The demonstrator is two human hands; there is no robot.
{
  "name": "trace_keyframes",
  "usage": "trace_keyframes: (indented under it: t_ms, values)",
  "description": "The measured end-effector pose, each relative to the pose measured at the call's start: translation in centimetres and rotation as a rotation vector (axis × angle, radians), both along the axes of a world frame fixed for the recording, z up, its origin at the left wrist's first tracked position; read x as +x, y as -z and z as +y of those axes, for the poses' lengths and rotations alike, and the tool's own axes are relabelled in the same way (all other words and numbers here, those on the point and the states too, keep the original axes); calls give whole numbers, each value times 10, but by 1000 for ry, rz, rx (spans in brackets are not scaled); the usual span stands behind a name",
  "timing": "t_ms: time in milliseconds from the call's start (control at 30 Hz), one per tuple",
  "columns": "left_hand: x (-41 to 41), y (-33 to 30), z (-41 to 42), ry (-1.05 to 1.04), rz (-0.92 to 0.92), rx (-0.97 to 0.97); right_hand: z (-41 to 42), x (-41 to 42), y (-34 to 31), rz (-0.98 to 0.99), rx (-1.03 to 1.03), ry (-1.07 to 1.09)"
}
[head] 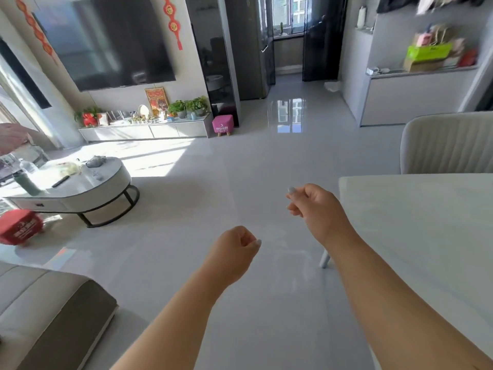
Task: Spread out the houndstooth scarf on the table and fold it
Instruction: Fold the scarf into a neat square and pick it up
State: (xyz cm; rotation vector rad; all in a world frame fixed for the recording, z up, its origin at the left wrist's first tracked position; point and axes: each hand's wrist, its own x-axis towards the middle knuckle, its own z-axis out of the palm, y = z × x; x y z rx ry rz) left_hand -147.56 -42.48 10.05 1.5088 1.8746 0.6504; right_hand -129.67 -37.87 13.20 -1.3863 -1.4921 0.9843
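No houndstooth scarf shows anywhere in this view. A white table (426, 222) fills the right side, its corner near my right wrist. My right hand (312, 204) hovers over the floor just left of that corner, fingers curled, holding nothing. My left hand (237, 244) is lower and further left, over the glossy floor, also curled into a loose fist with nothing in it. Both forearms are bare and stretch forward from the bottom edge.
A cream chair (448, 142) stands behind the table. A round coffee table (80, 193) with small items sits at the left, a red stool (20, 228) beside it. A sofa corner (53, 316) is at the bottom left. A pink stool (222, 124) stands by the TV cabinet.
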Motion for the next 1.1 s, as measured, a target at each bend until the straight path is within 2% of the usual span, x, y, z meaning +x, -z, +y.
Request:
trace_keyframes:
  t_ms: [233,433,667,1100]
  values:
    - [-65,-5,86,132,3,19,59,-61,-2,43,-16,135]
    - [-76,0,164,247,2,0,111,-68,-1,18,-20,233]
    - [-49,6,277,341,-1,-22,206,-43,0,24,-16,338]
    - [47,-3,493,489,-7,3,398,50,-3,36,-6,500]
